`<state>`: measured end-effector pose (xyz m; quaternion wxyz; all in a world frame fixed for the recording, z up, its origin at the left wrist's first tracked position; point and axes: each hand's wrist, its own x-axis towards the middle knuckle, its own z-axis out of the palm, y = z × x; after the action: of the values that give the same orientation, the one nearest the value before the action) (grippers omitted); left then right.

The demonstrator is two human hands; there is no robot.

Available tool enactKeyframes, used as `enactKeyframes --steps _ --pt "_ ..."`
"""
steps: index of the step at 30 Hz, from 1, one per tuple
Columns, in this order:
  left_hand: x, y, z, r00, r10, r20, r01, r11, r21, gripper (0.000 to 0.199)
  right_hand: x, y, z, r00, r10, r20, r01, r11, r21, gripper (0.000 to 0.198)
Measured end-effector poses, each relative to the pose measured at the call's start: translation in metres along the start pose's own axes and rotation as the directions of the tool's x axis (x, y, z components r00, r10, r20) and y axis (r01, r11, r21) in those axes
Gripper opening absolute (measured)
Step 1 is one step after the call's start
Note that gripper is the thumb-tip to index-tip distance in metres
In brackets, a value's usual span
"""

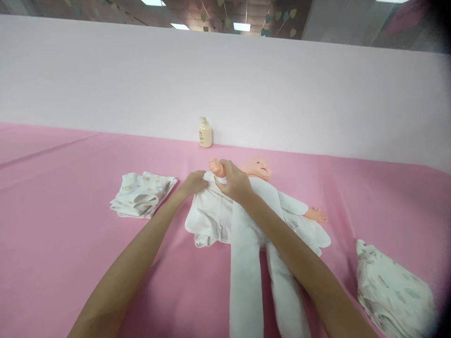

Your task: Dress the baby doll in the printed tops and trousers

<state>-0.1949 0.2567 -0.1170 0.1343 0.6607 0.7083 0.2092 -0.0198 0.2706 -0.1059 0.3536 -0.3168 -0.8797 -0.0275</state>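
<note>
A baby doll [246, 239] with a white cloth body lies on its back, its head [259, 168] toward the wall. Under and beside it spreads a white baby shirt [211, 213], laid open. My left hand [195, 183] is closed on the shirt's upper edge, left of the doll. My right hand [236, 182] is wrapped round the doll's arm near its raised plastic hand [217, 167]. The doll's other arm [298, 205] stretches out to the right over the shirt. My right forearm hides part of the doll's torso and leg.
A folded printed cloth [143, 195] lies on the left, and another printed cloth bundle [394, 288] at the lower right. A cream pump bottle [205, 133] stands by the white wall [225, 84]. Pink sheeting [70, 225] covers the surface.
</note>
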Motion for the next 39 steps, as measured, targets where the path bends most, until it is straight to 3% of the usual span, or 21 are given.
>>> enactKeyframes --steps 3,5,9,12,16,19,21,24,26,28,30,31,34,36,38,39 --pt "-0.009 0.003 -0.027 0.996 0.080 -0.046 -0.084 0.991 -0.105 0.012 -0.001 -0.008 0.000 0.984 -0.061 0.167 0.098 0.969 -0.227 0.023" --pt "-0.016 0.007 -0.040 0.994 0.077 -0.072 -0.088 0.983 -0.164 0.018 -0.003 -0.015 0.001 0.970 -0.018 0.243 0.097 0.945 -0.314 0.015" --pt "-0.026 0.017 -0.052 0.997 -0.059 -0.040 0.047 0.968 -0.246 0.029 -0.012 -0.021 0.009 0.955 0.032 0.295 0.095 0.909 -0.407 0.020" --pt "-0.032 0.026 -0.056 0.998 -0.040 -0.055 0.030 0.983 -0.179 0.032 -0.019 -0.023 0.018 0.954 0.024 0.299 0.115 0.891 -0.439 0.026" --pt "-0.043 0.044 -0.055 0.993 0.022 -0.114 -0.027 0.999 -0.036 0.032 -0.023 -0.027 0.024 0.940 0.108 0.325 0.059 0.884 -0.464 0.028" --pt "-0.047 0.056 -0.045 0.981 0.129 -0.142 -0.129 0.992 0.008 0.029 -0.023 -0.030 0.021 0.893 0.137 0.428 0.076 0.892 -0.445 0.031" --pt "-0.044 0.059 -0.035 0.977 0.159 -0.141 -0.165 0.986 -0.030 0.028 -0.020 -0.029 0.016 0.842 0.116 0.527 0.116 0.915 -0.386 0.033" --pt "-0.034 0.054 -0.022 0.993 0.087 -0.078 -0.102 0.973 -0.208 0.033 -0.014 -0.023 0.011 0.782 0.065 0.619 0.097 0.970 -0.223 0.045" --pt "-0.026 0.047 -0.016 0.998 0.054 -0.039 -0.062 0.959 -0.276 0.033 -0.009 -0.017 0.009 0.803 0.050 0.594 -0.022 0.998 -0.053 0.042" --pt "-0.018 0.040 -0.014 0.999 0.033 -0.009 -0.034 0.970 -0.242 0.023 -0.003 -0.008 0.006 0.872 0.092 0.481 -0.187 0.971 0.152 0.029" --pt "-0.014 0.035 -0.012 0.999 -0.036 0.030 0.040 0.986 -0.160 0.026 0.003 0.004 0.002 0.917 0.237 0.322 -0.340 0.886 0.315 0.028" --pt "-0.013 0.034 -0.012 0.995 -0.084 0.050 0.090 0.987 -0.130 0.030 0.005 0.012 -0.003 0.911 0.334 0.242 -0.405 0.839 0.364 0.029" --pt "-0.013 0.032 -0.010 0.982 -0.175 0.071 0.184 0.971 -0.155 0.037 0.006 0.045 -0.023 0.815 0.579 0.030 -0.542 0.744 0.391 0.031" --pt "-0.013 0.032 -0.007 0.978 -0.181 0.101 0.203 0.934 -0.295 0.036 0.001 0.071 -0.042 0.739 0.666 -0.101 -0.615 0.728 0.303 0.030" --pt "-0.013 0.031 -0.003 0.963 -0.202 0.176 0.264 0.825 -0.500 0.035 -0.008 0.097 -0.061 0.662 0.732 -0.159 -0.722 0.680 0.129 0.026" --pt "-0.012 0.031 -0.001 0.953 -0.220 0.207 0.301 0.749 -0.591 0.035 -0.013 0.107 -0.069 0.628 0.771 -0.105 -0.772 0.635 0.045 0.026"
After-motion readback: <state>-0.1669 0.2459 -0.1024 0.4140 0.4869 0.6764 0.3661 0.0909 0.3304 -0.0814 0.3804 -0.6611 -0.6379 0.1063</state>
